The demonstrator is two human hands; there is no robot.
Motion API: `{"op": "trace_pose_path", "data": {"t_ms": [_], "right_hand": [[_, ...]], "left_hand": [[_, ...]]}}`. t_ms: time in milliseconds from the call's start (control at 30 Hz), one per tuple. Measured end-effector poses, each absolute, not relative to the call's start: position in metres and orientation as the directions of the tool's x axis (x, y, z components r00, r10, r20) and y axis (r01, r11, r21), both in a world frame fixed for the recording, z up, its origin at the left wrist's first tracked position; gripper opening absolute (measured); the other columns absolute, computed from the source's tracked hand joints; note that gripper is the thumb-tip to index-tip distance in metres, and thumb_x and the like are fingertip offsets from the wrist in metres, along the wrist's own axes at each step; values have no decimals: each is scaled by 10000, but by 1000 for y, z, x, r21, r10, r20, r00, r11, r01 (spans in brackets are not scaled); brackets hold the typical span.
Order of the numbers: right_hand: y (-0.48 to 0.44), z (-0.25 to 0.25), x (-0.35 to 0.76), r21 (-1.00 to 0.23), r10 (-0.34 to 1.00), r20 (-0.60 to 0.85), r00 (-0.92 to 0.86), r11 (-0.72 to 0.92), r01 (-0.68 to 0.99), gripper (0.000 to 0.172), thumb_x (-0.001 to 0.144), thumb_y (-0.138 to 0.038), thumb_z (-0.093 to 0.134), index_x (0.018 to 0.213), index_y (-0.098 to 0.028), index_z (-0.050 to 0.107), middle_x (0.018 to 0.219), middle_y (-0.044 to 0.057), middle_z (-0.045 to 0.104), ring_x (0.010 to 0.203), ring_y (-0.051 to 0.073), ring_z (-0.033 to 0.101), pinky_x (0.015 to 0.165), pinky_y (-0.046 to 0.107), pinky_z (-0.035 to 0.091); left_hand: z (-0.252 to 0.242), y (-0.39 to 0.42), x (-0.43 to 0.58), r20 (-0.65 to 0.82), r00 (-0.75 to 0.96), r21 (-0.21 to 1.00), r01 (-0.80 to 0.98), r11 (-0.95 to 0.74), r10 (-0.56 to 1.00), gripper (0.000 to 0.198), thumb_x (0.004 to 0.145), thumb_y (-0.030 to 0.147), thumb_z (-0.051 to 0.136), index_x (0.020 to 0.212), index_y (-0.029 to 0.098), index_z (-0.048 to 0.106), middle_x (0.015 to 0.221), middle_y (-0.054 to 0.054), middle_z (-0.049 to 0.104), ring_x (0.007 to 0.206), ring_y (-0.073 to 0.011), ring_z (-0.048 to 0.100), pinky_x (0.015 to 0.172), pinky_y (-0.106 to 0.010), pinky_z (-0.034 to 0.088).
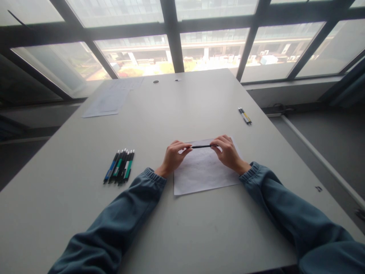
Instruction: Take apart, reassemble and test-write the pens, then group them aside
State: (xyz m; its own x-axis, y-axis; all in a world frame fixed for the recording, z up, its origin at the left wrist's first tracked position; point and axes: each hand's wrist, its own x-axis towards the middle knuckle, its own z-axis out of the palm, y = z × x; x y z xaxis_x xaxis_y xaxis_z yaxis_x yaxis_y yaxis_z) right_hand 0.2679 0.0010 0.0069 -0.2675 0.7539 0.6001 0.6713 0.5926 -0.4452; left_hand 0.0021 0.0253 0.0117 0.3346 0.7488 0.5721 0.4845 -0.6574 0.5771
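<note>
Between my two hands a slim black pen (pixel 201 146) is held level, one end in each hand. My left hand (pixel 174 155) pinches its left end between thumb and fingers. The right end sits in the pinch of my right hand (pixel 226 152). Under the pen and both hands lies a white sheet of paper (pixel 203 171), flat on the table and partly covered. To the left of my left hand, a group of several pens (pixel 119 166) lies side by side, black with blue, green and white parts.
Two pens (pixel 245 116), one with yellow, lie together near the right edge of the white table (pixel 188 228). More paper sheets (pixel 107 99) rest at the back left. Round cable holes (pixel 155 82) sit near the far edge, below large windows. A small dark mark (pixel 318 188) shows at the right.
</note>
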Motion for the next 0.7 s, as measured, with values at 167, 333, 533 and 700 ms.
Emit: {"op": "trace_pose_path", "data": {"t_ms": [167, 333, 533, 700], "right_hand": [[2, 5, 268, -452, 754, 603, -262, 593, 666, 75, 963, -203, 607, 934, -229, 671, 948, 60, 701, 939, 244, 580, 856, 419, 429], [1, 5, 268, -465, 752, 609, -252, 596, 655, 69, 964, -214, 609, 945, -232, 673, 949, 58, 700, 941, 244, 587, 860, 420, 437], [1, 7, 268, -482, 748, 614, -252, 608, 631, 74, 964, -235, 608, 951, -239, 680, 948, 61, 699, 934, 249, 586, 858, 433, 445], [1, 5, 268, -490, 752, 615, -239, 601, 631, 80, 966, -242, 604, 951, -243, 682, 952, 60, 699, 935, 248, 585, 864, 435, 443]], "left_hand": [[9, 26, 1, 558, 298, 603, 496, -625, 775, 256, 831, 344, 802, 1051, 223, 752, 862, -37, 765, 756, -170, 638, 748, -325, 561], [12, 24, 1, 563, 287, 613, 483, -625, 775, 159, 834, 349, 799, 898, 210, 756, 832, -41, 751, 738, -159, 632, 733, -310, 555], [15, 24, 2, 580, 295, 617, 449, -646, 759, 182, 855, 375, 777, 944, 216, 777, 802, -44, 755, 734, -164, 626, 698, -313, 549], [12, 24, 1, 587, 304, 613, 439, -657, 750, 188, 869, 332, 766, 1019, 218, 767, 883, -53, 769, 793, -170, 646, 719, -319, 549]]}}
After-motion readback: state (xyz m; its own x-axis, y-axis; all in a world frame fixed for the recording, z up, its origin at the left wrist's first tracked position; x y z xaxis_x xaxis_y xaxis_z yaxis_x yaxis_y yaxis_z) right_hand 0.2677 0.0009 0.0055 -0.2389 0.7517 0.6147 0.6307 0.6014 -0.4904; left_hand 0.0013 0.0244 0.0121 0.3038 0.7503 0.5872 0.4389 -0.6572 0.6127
